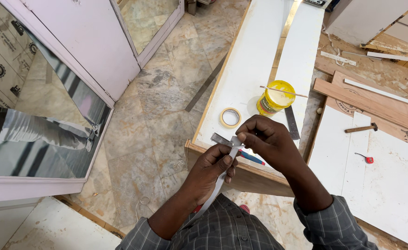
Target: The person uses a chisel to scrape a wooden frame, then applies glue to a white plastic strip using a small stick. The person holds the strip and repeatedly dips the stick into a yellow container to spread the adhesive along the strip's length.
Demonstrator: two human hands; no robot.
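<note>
We've got both hands closed on a thin white plastic edging strip (222, 178): left hand (213, 169) wrapped round it w/ fingers curled, right hand (264, 139) pinching its top end btwn thumb & fingertips, just above the near edge of the long white laminated board w/ wooden rim (250, 60). Strip runs down from the hands toward our lap. On the board: yellow round glue tub (276, 98) w/ a stick across it, beige masking tape roll (230, 117) beside it, flat grey metal blade (220, 138) just by the hands
</note>
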